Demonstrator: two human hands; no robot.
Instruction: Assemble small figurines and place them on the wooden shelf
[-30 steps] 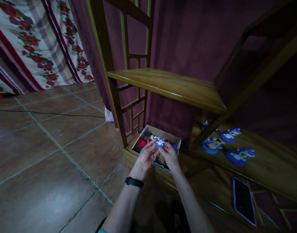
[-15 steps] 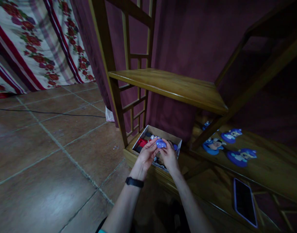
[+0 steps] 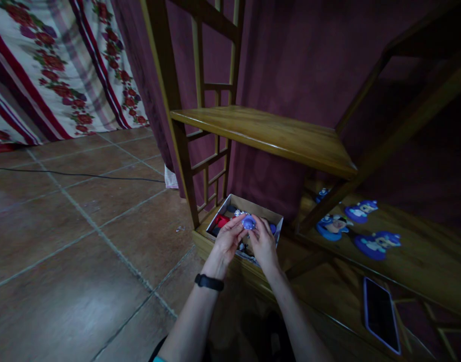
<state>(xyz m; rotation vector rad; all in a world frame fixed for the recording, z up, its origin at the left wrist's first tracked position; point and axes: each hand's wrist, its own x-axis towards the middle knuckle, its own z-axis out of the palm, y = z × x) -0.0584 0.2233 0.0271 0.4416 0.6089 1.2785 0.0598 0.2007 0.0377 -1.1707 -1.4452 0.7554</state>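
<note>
A small purple piece, rounded like a toy hat [image 3: 248, 222], is pinched between the fingertips of both hands. My left hand [image 3: 227, 240], with a black band on its wrist, grips its left side. My right hand [image 3: 263, 243] closes on its right side. Both hands are above an open cardboard box [image 3: 271, 213] on the low shelf, which holds a red item [image 3: 221, 220], small black-and-white pieces and other bits partly hidden by my hands. The exact kind of the purple piece is hard to make out.
Several blue and purple figurines on round bases, such as the purple one [image 3: 378, 244], stand on the shelf to the right. A phone [image 3: 381, 314] lies nearer me. Above the box juts a wooden shelf board [image 3: 264, 131]. A black cable [image 3: 79, 174] crosses the tiled floor.
The purple piece has been turned between my fingers and now shows a rounder face. Both hands stay in nearly the same place over the box.
</note>
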